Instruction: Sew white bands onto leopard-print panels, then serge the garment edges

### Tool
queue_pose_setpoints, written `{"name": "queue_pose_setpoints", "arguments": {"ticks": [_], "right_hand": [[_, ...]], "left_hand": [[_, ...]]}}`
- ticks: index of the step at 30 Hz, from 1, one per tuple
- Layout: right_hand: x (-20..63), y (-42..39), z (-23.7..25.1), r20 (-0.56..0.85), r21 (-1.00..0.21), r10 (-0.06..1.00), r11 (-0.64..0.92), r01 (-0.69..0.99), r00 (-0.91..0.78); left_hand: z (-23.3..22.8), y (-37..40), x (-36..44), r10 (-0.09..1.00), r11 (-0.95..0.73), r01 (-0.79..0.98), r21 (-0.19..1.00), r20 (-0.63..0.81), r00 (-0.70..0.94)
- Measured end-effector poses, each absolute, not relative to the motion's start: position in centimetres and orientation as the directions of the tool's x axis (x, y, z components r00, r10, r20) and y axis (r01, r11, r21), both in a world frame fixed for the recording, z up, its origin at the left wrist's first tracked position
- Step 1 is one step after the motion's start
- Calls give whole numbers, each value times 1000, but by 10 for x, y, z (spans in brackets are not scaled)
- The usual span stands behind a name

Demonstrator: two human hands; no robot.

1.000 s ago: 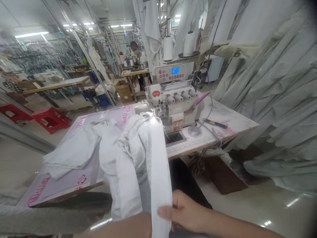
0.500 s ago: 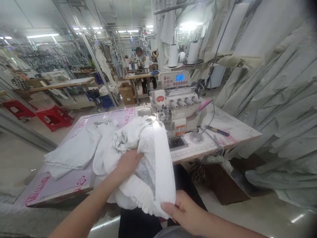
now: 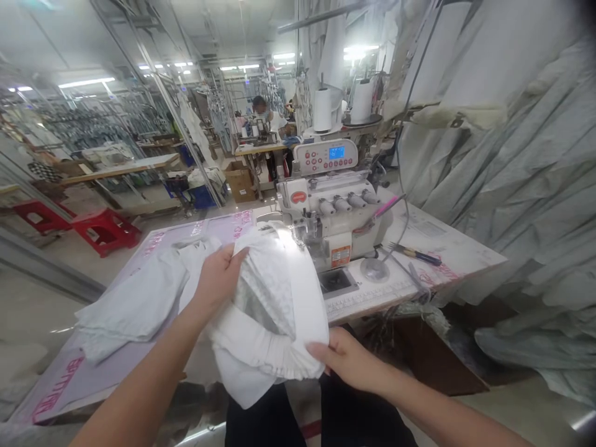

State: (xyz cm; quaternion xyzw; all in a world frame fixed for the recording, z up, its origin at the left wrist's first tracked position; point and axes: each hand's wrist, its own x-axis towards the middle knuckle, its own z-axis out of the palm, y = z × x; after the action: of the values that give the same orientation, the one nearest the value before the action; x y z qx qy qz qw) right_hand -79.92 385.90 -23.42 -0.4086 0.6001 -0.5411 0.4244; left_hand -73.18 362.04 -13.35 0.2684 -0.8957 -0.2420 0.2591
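Head view: the left hand [image 3: 218, 276] grips the bunched top of a white garment [image 3: 272, 310], fingers closed on the cloth. The right hand [image 3: 347, 360] pinches its gathered lower edge. The garment lies at the worktop's [image 3: 442, 245] front edge, running up under the overlock machine [image 3: 330, 211]. More white cloth [image 3: 135, 301] lies left.

Left hand [image 3: 218, 276] now sits higher on the white cloth [image 3: 274, 310], toward 12 o'clock. Right hand [image 3: 347, 360] also higher; cloth bunches rounder at the sewing machine [image 3: 333, 211].
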Motion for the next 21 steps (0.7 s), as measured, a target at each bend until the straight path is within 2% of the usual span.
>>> {"name": "queue_pose_setpoints", "arguments": {"ticks": [6, 8, 10, 11, 12, 14, 15, 17, 19, 21], "right_hand": [[-836, 3826, -219, -23, -1000, -943, 29, -13, -331], [-847, 3815, -214, -11, -1000, -938, 13, -3, -345], [-856, 3807, -211, -6, -1000, -936, 3, 11, -353], [-859, 3804, -210, -7, -1000, -937, -1, 22, -349], [-862, 3803, -210, -11, -999, -940, -2, 37, -342], [-867, 3801, -209, -22, -997, -946, -2, 73, -324], [-869, 3800, -208, -28, -996, -948, -2, 92, -319], [-872, 3799, -206, -41, -992, -948, 0, 128, -316], [-872, 3800, -204, -59, -987, -946, 8, 159, -319], [-862, 3806, -203, -80, -982, -943, 18, 189, -324]], "left_hand": [[-127, 3590, -768, -586, 805, -401, 437, 481, -652], [-132, 3604, -767, -525, 851, -390, 351, 582, -621], [-144, 3631, -758, -436, 900, -329, 286, 576, -692], [-152, 3646, -752, -405, 909, -281, 307, 500, -766], [-160, 3661, -745, -369, 899, -226, 375, 369, -853], [-173, 3681, -735, -325, 788, -200, 582, 117, -938], [-177, 3686, -732, -313, 711, -210, 671, 34, -949], [-178, 3689, -727, -296, 590, -216, 778, -40, -954], [-171, 3691, -718, -229, 586, -179, 790, -49, -972], [-162, 3701, -699, -107, 650, -180, 739, -145, -984]]}}
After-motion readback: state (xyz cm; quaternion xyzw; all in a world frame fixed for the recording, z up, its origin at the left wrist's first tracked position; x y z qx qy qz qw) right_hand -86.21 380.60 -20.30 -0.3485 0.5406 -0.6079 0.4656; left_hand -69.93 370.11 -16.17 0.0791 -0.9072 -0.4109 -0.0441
